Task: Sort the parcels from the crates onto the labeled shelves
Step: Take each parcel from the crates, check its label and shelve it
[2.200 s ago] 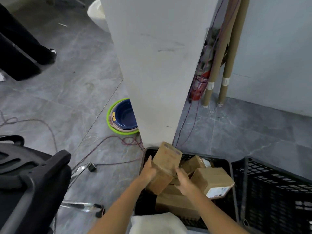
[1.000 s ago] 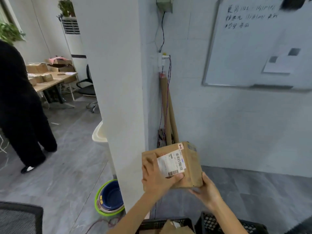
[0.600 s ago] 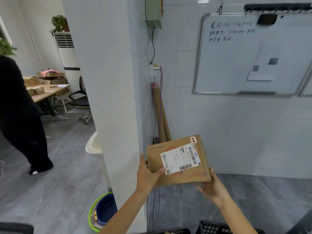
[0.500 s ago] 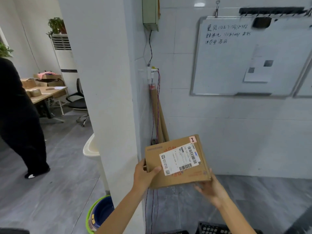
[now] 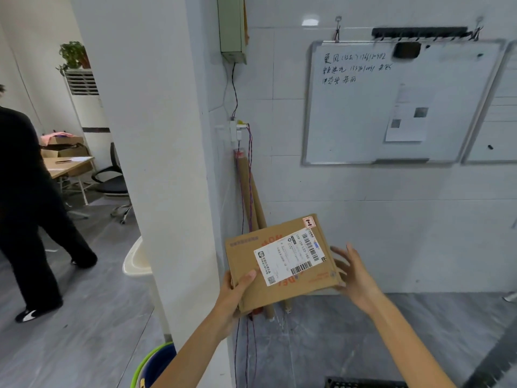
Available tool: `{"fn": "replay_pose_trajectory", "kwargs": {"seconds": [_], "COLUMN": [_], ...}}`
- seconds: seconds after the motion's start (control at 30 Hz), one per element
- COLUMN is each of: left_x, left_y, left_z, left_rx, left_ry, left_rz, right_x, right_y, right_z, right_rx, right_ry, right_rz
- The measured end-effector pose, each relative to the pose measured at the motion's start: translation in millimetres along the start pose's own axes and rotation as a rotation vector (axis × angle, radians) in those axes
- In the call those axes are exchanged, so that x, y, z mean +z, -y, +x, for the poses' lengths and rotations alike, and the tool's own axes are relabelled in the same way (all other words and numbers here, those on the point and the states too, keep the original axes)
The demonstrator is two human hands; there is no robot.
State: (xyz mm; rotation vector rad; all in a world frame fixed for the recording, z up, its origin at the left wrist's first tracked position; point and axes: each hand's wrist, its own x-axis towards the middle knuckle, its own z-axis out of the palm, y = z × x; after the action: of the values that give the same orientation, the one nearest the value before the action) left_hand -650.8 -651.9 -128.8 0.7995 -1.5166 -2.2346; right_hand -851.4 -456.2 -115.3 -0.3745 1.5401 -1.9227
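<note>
Parcel (image 5: 282, 264) has come up out of the crate (image 5: 363, 383) and now faces you, label (image 5: 289, 256) up. Your left hand (image 5: 233, 296) grips its near-left corner; your right hand (image 5: 354, 278), fingers straight, only steadies the right edge. Likely next: read it, choose a shelf.

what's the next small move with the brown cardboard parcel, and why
Probably close the right hand on the right edge of the brown cardboard parcel and read its white shipping label: only the left hand grips it, at one corner, the label faces up, and no shelf is in view.
</note>
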Motion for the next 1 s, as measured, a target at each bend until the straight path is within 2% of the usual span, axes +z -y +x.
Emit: {"fn": "replay_pose_trajectory", "kwargs": {"seconds": [0.1,0.17,0.3,0.4,0.5,0.7,0.9,1.0], "left_x": [10,18,38,50,69,121,161,182], "left_y": [-1,1,3,1,1,8,24,31], "left_z": [4,7,14,22,26,17,-8,-16], "left_rx": [0.060,0.088,0.131,0.198,0.283,0.158,0.198,0.196], "left_ry": [-0.012,0.010,0.098,0.134,0.066,0.009,0.414,0.541], "left_rz": [0.038,0.052,0.013,-0.029,-0.025,-0.282,-0.192,-0.190], "right_x": [4,3,-15,-22,-23,-20,-30,-51], "right_y": [34,49,66,77,81,70,46,43], "right_z": [0,2,6,2,-5,-36,-95,-137], "right_rx": [-0.082,-0.075,-0.062,-0.123,-0.191,-0.291,-0.384,-0.407], "right_ry": [0.100,0.166,0.216,0.136,0.015,-0.188,-0.393,-0.520], "right_rz": [-0.247,-0.394,-0.397,-0.331,-0.257,-0.094,0.107,0.043]}}
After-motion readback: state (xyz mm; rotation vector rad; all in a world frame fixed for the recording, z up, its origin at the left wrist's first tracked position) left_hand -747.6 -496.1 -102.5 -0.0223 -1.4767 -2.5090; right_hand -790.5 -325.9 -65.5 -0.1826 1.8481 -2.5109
